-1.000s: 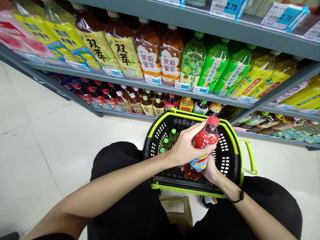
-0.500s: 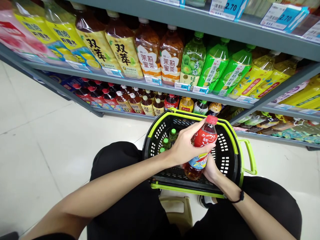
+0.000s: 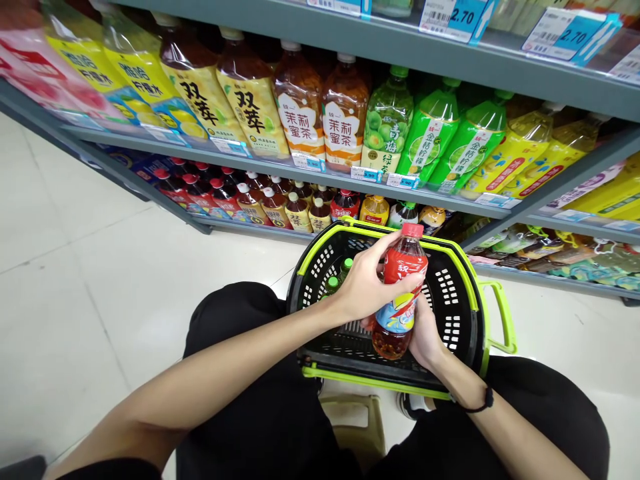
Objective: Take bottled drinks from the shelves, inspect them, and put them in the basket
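A bottle of iced tea [image 3: 397,320] with a red cap and a red, yellow and blue label is held over a black shopping basket [image 3: 453,303] with lime-green rims. My left hand [image 3: 369,283] wraps the bottle's upper part, thumb across the label. Around its lower right side and back curls my right hand [image 3: 425,333], its fingers mostly hidden behind the bottle. Inside the basket, at the left, stand green-capped bottles [image 3: 347,267], partly covered by my left hand.
Ahead, a grey shelf unit [image 3: 320,175] carries large drink bottles, with smaller bottles [image 3: 274,207] on its lowest level. A lime-green handle [image 3: 503,320] sticks out on the basket's right. Below the basket is a beige stool [image 3: 367,427], between my black-trousered legs [image 3: 240,407].
The bottle has turned more upright in my hands, its cap shifting slightly left and its label facing me more. Both hands keep their hold.
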{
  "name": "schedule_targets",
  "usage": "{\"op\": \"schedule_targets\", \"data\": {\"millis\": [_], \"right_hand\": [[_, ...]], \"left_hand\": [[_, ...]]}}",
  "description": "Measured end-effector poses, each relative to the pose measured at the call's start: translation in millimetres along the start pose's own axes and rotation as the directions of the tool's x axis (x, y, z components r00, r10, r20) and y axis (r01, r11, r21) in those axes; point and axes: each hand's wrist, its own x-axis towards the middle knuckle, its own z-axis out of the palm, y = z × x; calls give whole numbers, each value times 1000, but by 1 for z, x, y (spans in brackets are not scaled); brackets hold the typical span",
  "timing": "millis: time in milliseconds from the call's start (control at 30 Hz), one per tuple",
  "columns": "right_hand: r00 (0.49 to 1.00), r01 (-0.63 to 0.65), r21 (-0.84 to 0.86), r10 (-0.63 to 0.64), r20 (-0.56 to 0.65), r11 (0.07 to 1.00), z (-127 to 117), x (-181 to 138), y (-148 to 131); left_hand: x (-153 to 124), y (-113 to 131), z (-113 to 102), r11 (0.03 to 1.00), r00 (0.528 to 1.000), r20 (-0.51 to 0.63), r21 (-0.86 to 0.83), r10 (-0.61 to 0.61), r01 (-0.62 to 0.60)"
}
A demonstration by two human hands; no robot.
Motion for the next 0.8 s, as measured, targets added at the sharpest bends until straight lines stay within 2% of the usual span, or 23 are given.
{"op": "schedule_targets", "data": {"millis": [267, 567, 800], "right_hand": [[994, -51, -4, 52, 101, 999, 3, -5, -6], [987, 16, -61, -6, 161, 998, 4, -10, -13], [967, 15, -79, 5, 254, 997, -5, -11, -13]], "left_hand": [[1, -5, -2, 1000, 1000, -10, -4, 3, -3], [4, -2, -7, 996, 1000, 2, -89, 5, -5], [5, -6, -8, 996, 1000, 11, -94, 4, -3]]}}
